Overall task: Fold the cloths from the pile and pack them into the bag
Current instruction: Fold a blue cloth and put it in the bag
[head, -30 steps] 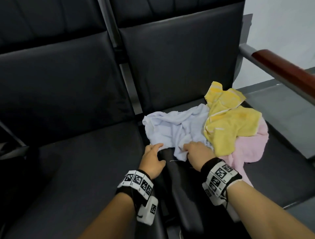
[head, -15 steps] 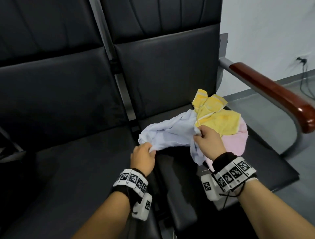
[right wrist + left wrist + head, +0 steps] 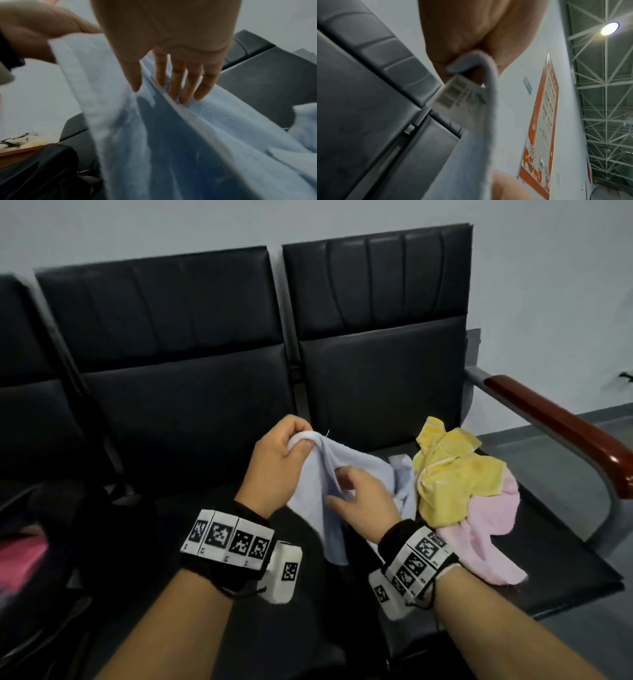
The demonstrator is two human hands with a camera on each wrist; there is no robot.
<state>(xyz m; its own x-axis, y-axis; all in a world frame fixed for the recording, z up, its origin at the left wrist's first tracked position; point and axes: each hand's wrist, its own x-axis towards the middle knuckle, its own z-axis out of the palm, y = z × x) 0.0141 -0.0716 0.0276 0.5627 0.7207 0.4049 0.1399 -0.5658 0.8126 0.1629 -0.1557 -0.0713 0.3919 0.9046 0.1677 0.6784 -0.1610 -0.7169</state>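
My left hand point(image 3: 301, 440) pinches a corner of a pale blue cloth point(image 3: 329, 515) and holds it up above the seat; a barcode tag point(image 3: 458, 94) hangs at that corner under the left hand point(image 3: 471, 56). My right hand point(image 3: 342, 491) is just below and to the right of it. In the right wrist view, the straight fingers point(image 3: 180, 88) of the right hand point(image 3: 154, 86) lie on the blue cloth point(image 3: 214, 135), the thumb on the other side of its edge. A yellow cloth point(image 3: 455, 481) lies crumpled on a pink cloth point(image 3: 486, 539) on the right seat. A dark bag point(image 3: 51, 518) sits at the left.
A row of black padded seats point(image 3: 188, 412) stands against a grey wall. A metal armrest with a brown wooden top point(image 3: 561, 433) bounds the right seat. Something pink point(image 3: 20, 556) shows in the bag. Grey floor lies beyond the armrest.
The blue cloth has been lifted off the pile. My left hand rose with its corner, and my right hand let go of the bunched part and moved up along the edge towards the left hand.
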